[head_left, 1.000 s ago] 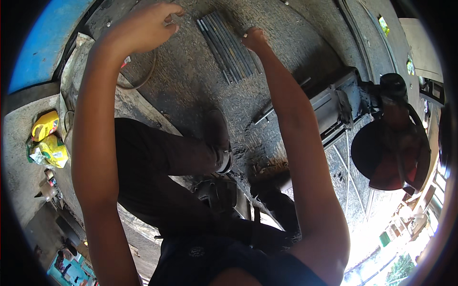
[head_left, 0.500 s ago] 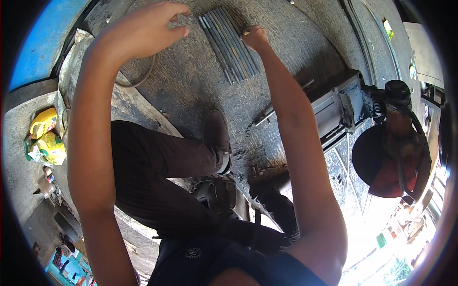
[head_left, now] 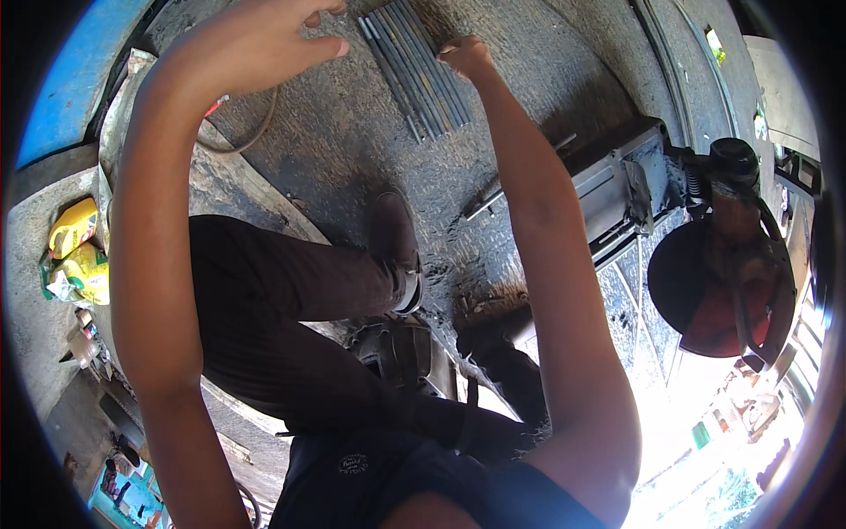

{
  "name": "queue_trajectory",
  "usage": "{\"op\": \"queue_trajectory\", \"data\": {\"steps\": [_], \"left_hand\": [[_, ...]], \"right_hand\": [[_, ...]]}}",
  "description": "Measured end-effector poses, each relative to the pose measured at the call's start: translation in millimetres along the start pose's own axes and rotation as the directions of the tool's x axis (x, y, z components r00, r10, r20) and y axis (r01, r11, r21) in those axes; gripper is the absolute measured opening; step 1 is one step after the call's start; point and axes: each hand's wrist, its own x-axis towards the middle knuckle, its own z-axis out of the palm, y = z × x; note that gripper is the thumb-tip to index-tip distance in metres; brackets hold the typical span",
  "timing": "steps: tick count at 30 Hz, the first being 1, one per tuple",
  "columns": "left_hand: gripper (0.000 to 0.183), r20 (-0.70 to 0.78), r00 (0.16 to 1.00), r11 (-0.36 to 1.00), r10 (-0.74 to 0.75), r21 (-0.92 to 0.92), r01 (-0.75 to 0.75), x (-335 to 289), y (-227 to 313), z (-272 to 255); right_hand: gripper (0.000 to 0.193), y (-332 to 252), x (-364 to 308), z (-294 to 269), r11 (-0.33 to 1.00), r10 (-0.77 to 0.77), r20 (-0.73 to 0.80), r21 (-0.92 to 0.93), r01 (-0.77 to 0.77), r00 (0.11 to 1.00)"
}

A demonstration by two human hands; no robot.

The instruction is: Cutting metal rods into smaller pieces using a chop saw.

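Several thin grey metal rods (head_left: 416, 70) lie side by side on the rough floor, in a slanting row at the far middle. My left hand (head_left: 264, 42) hovers to the left of them, thumb and fingers apart and nothing in it; some fingertips run close to the picture's upper edge. At the right side of the row is my right hand (head_left: 467, 58), its fingers curled in. Whether it touches the outermost rod, or pinches something small, is hidden by the fingers.
On the right stands a cut-off saw with a dark disc guard (head_left: 723, 291) and a metal base (head_left: 617, 198). A short loose rod (head_left: 484, 204) pokes out beside it. A curved hose (head_left: 256, 137) lies at left, yellow containers (head_left: 75, 229) farther left. My shoe (head_left: 393, 231) is between.
The view has shifted slightly, so rods and hands sit a little higher and farther left. My right hand stays beside the row, fingers still curled; the left remains spread.
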Motion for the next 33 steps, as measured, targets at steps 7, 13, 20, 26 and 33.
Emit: {"op": "queue_trajectory", "data": {"steps": [7, 13, 20, 26, 33], "left_hand": [[0.053, -0.015, 1.000, 1.000, 0.019, 0.005, -0.019, -1, 2, -1], [0.053, 0.182, 0.946, 0.962, -0.267, 0.003, 0.271, 3, 32, -18], [0.055, -0.042, 0.999, 1.000, 0.022, 0.017, -0.021, 1, 11, -1], [0.058, -0.024, 0.999, 0.992, 0.046, 0.118, -0.043, 3, 16, -4], [0.057, 0.007, 0.985, 0.970, 0.172, 0.171, -0.171, 1, 93, -19]], "right_hand": [[0.029, 4, 1, 3, 0.999, -0.009, -0.017, 0.051, 0.009, 1.000], [0.033, 21, -10, 18, 0.993, -0.002, -0.213, 0.115, 0.027, 0.977], [0.035, 9, -60, 8, 0.961, -0.032, -0.405, 0.238, 0.140, 0.914], [0.028, -29, -202, 17, 0.908, 0.064, -0.469, 0.394, 0.143, 0.881], [0.026, 18, -369, 51, 0.693, 0.278, 0.103, 0.667, -0.274, 0.955]]}}
